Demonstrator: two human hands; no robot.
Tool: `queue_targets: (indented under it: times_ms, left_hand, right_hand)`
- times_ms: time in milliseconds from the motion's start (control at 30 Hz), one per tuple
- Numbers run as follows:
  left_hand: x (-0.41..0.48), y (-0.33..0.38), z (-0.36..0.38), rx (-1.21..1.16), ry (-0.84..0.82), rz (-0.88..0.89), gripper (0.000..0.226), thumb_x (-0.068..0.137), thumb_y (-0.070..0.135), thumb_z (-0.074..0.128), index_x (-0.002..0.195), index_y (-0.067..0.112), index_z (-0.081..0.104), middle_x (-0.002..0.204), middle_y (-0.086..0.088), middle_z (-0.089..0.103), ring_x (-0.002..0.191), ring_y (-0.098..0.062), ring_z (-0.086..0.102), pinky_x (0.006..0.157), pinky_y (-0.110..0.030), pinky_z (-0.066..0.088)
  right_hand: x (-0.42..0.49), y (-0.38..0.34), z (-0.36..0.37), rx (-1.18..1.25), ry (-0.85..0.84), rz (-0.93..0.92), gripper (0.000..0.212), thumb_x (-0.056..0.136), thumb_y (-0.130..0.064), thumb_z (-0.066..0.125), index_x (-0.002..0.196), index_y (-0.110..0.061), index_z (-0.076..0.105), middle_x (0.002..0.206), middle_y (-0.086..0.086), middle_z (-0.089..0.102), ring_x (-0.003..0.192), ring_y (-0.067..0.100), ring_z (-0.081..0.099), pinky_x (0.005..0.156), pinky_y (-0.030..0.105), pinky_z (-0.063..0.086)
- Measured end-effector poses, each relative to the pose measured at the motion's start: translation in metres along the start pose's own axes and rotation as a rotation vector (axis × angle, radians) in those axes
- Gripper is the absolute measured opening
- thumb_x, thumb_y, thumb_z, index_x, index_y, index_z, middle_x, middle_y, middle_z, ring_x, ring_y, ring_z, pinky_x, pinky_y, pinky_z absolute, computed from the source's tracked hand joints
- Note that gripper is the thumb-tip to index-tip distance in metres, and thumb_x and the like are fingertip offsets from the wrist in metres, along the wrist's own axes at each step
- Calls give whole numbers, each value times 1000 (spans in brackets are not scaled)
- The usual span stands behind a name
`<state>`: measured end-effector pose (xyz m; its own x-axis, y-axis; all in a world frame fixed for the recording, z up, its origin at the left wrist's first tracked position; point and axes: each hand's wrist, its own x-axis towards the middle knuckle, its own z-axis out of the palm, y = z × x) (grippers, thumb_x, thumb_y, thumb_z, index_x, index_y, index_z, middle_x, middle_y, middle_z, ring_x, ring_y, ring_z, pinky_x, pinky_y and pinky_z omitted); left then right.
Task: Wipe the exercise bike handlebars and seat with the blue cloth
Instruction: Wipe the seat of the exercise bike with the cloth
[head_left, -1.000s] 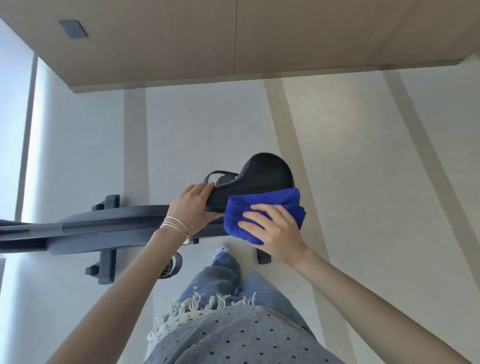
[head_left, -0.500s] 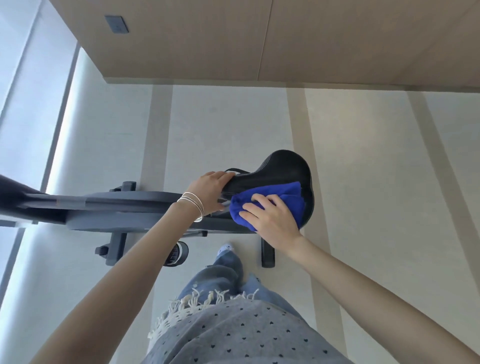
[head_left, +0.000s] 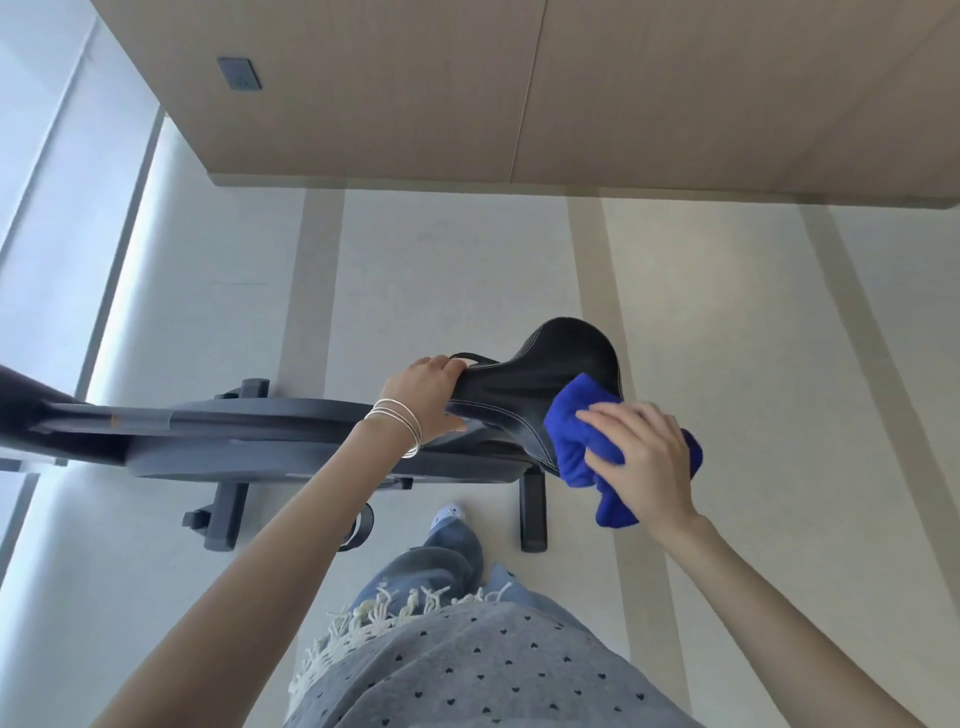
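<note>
The black bike seat (head_left: 545, 379) sits in the middle of the view, its narrow nose pointing left. My left hand (head_left: 428, 397), with thin bracelets on the wrist, grips the nose of the seat. My right hand (head_left: 641, 457) holds the bunched blue cloth (head_left: 582, 441) against the seat's near right edge, and part of the cloth hangs down below the hand. The dark grey bike frame (head_left: 249, 426) runs off to the left. The handlebars are out of view.
The bike's floor stands (head_left: 533, 512) rest on a pale striped floor. A wooden wall panel (head_left: 519, 88) with a small grey socket (head_left: 239, 74) fills the top. A bright window strip runs along the left. My jeans and one shoe (head_left: 451, 514) stand just before the bike.
My right hand has slid the cloth from the seat's middle to its right rear edge, where it now partly hangs off. The left hand has kept its grip on the nose. The camera shifted.
</note>
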<state>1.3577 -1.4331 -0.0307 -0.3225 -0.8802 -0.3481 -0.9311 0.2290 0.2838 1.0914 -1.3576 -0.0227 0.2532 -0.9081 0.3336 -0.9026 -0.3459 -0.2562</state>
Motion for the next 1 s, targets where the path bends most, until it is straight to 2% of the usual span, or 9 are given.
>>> queue_targets:
  times_ms: [67, 167, 333, 433, 533, 667, 867, 1000]
  left_hand:
    - [1, 2, 1, -25, -4, -4, 70, 76, 36, 72, 135, 16, 40, 126, -8, 53, 113, -29, 52, 93, -44, 48]
    - [3, 5, 6, -42, 18, -15, 68, 79, 39, 68, 137, 16, 39, 128, -7, 53, 112, -30, 54, 91, -44, 49]
    - [11, 8, 1, -46, 6, -40, 59, 74, 41, 72, 122, 13, 53, 115, -9, 58, 102, -34, 60, 84, -43, 51]
    - [10, 8, 1, -34, 2, -52, 58, 73, 41, 72, 121, 15, 54, 114, -8, 58, 100, -33, 60, 82, -42, 52]
    - [8, 7, 3, -42, 17, -59, 58, 73, 41, 71, 122, 17, 53, 114, -6, 58, 100, -32, 60, 82, -41, 52]
    - [11, 9, 2, -25, 2, -66, 57, 73, 41, 71, 120, 16, 53, 112, -7, 58, 99, -32, 60, 79, -40, 51]
    - [18, 10, -1, -37, -84, -38, 60, 73, 40, 70, 124, 16, 51, 116, -7, 58, 102, -33, 60, 84, -41, 51]
    - [22, 13, 2, 12, -118, -3, 75, 75, 36, 69, 140, 19, 34, 127, -6, 54, 110, -31, 57, 88, -39, 49]
  right_hand:
    - [14, 2, 0, 25, -37, 105, 37, 65, -7, 74, 100, -18, 72, 102, -3, 72, 92, 24, 62, 71, 35, 46]
    - [35, -9, 5, 29, -103, 137, 36, 65, -6, 74, 100, -17, 71, 100, -3, 72, 91, 27, 64, 71, 37, 47]
    - [69, -48, 24, 19, -260, -62, 30, 68, -14, 72, 98, -16, 70, 95, -1, 72, 88, 28, 63, 69, 40, 46]
    - [59, -24, 15, 64, -298, -109, 32, 67, -13, 69, 99, -16, 70, 94, -4, 72, 89, 26, 63, 68, 38, 48]
    - [44, 3, 3, 104, -254, -31, 33, 68, -12, 71, 101, -17, 70, 98, -5, 72, 90, 24, 63, 72, 39, 51]
    - [54, -21, 15, 16, -193, -8, 28, 66, -16, 73, 93, -20, 71, 92, -6, 71, 85, 23, 63, 67, 38, 49]
    - [61, -42, 29, -22, -214, -118, 31, 73, -23, 68, 104, -19, 68, 102, -2, 68, 91, 25, 61, 73, 38, 49]
    - [12, -3, 21, -20, -157, -370, 32, 71, -23, 64, 104, -23, 67, 104, -5, 67, 91, 21, 59, 71, 35, 46]
